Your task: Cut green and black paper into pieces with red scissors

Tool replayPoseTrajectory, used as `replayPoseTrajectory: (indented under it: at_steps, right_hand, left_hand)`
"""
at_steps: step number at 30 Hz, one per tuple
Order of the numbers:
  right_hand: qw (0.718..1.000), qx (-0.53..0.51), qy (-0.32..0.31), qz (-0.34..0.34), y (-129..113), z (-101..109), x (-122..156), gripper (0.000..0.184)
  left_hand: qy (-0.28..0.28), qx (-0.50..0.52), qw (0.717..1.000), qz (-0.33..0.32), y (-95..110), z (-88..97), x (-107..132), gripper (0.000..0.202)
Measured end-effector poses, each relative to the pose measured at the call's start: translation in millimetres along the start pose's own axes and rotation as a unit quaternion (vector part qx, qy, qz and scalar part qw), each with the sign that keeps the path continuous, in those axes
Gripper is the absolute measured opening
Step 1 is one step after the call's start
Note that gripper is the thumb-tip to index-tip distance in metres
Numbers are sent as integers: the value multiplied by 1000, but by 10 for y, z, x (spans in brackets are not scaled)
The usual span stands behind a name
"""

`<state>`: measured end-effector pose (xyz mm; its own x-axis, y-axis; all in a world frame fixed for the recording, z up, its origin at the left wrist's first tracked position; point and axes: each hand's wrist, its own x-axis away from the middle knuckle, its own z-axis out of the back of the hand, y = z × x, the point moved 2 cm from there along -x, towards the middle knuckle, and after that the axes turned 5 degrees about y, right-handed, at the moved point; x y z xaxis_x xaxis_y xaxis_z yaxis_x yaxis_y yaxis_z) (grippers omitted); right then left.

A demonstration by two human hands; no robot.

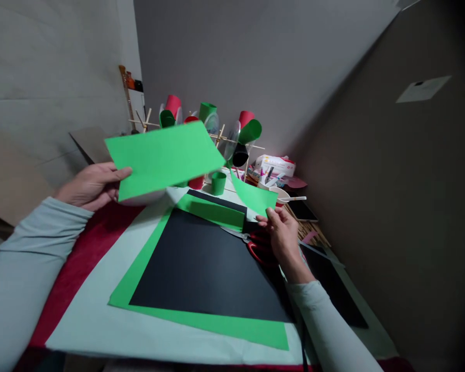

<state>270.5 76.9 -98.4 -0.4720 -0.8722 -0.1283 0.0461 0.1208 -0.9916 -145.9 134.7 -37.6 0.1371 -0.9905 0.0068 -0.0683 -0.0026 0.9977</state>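
My left hand pinches the left end of a large green paper sheet, raised over the table. My right hand grips the corner of a smaller, curved green paper piece. Just below that hand lie red-handled scissors, their blades pointing left; part of them is hidden. Under them is a big black paper sheet on top of a green sheet. A green paper strip lies across the black sheet's far edge.
Behind the papers stand a small green paper cup and stick frames carrying red, green and black paper tubes. A white cup, a wipes pack and a dark tablet-like object sit at the right. A wall closes the right side.
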Motion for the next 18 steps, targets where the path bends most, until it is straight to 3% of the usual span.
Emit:
replayPoseTrajectory:
  at_steps: [5,14,18]
  right_hand:
    - [999,-14,-30,-21,84,-117,50,32]
    - [994,14,-106,-30,91,-252,137,32]
    - [990,65,-127,-4,10,-278,211,31]
  left_hand:
    - [39,32,999,-13,41,-72,51,15]
    - [3,38,999,3,-118,-312,104,5]
    - [-25,37,999,14,-180,-403,132,14]
